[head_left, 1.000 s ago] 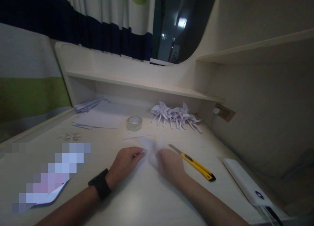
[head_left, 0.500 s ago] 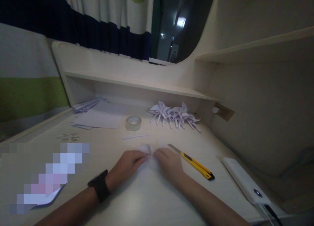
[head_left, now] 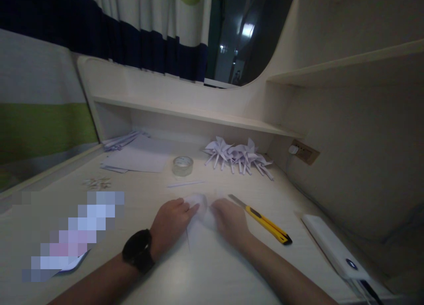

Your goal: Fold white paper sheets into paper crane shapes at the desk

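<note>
Between my hands, at the middle of the desk, is a piece of white paper (head_left: 201, 210) with curled folds, partly hidden by my fingers. My left hand (head_left: 172, 221), with a black watch on the wrist, is closed on its left side, thumb on top. On the other side my right hand (head_left: 230, 219) pinches the paper's right part; its fingertips are a little blurred. Just right of that hand lies a yellow utility knife (head_left: 268, 224), blade out. A thin white paper stick (head_left: 186, 184) rests beyond my hands.
Several paper pinwheels (head_left: 236, 154) lie at the back, right of a clear tape roll (head_left: 182, 166). White paper sheets (head_left: 139, 154) are stacked at back left. Small scraps (head_left: 97, 183) lie nearer. A white power strip (head_left: 331, 243) stands at right, and a blurred-out device (head_left: 71, 267) at left.
My left hand has turned, its thumb now lying over the paper and the watch face showing. More of the paper's curl is visible. The whole view has shifted slightly.
</note>
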### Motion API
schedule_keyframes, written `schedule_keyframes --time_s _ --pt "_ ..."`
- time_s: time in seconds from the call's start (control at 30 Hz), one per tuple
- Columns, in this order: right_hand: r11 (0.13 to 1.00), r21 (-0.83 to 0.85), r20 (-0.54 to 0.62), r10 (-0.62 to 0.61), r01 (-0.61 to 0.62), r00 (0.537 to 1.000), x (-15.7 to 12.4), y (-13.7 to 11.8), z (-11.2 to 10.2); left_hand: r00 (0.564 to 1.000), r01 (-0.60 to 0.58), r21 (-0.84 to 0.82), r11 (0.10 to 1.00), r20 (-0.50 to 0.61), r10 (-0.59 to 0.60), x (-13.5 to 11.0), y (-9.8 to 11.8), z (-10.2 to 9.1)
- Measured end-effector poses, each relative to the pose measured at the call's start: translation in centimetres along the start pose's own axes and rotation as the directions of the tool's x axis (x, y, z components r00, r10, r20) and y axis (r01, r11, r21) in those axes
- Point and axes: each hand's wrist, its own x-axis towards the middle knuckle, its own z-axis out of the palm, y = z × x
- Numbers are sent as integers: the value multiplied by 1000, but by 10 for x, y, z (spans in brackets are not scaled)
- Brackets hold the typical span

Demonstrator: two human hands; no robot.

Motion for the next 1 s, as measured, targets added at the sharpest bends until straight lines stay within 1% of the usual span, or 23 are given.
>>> schedule_keyframes --time_s 0.1,0.17,0.23,0.3,0.4,0.5,0.63,0.73,0.8,0.9,1.0 --pt "1000 30 -30 0 1 1000 0 -4 -2 996 46 52 998 72 -49 -1 2 0" --pt "999 37 -35 -9 10 999 0 -7 -4 995 63 45 997 80 -67 -1 4 -1" --pt "999 32 -32 -27 28 999 0 -10 -6 997 51 41 998 50 -53 -1 5 -3" --pt "999 19 -29 -45 45 999 0 -12 -7 1000 23 53 998 -6 -23 -1 7 -5" --pt "999 -5 -36 -52 52 998 -1 -15 -8 997 -9 64 998 -79 14 -2 6 -2" --pt "998 -27 -42 -58 57 997 -2 -17 -7 996 11 4 1000 -94 -10 -4 3 5" --pt "995 -56 -48 -88 85 995 -3 -17 -5 989 76 -191 979 -109 -98 -4 0 14" --pt "994 -50 -43 -99 97 994 -3 -16 -5 976 132 -375 918 -112 -186 -1 0 14" --pt "994 -42 -43 -98 96 994 -3 -15 -5 968 170 -480 861 -84 -238 2 1 12" --pt "995 -39 -73 -98 95 993 -2 -16 -7 948 252 -620 743 4 -318 5 2 6" --pt "994 -28 -113 -106 104 988 -2 -18 -8 912 347 -723 598 113 -394 9 1 2"
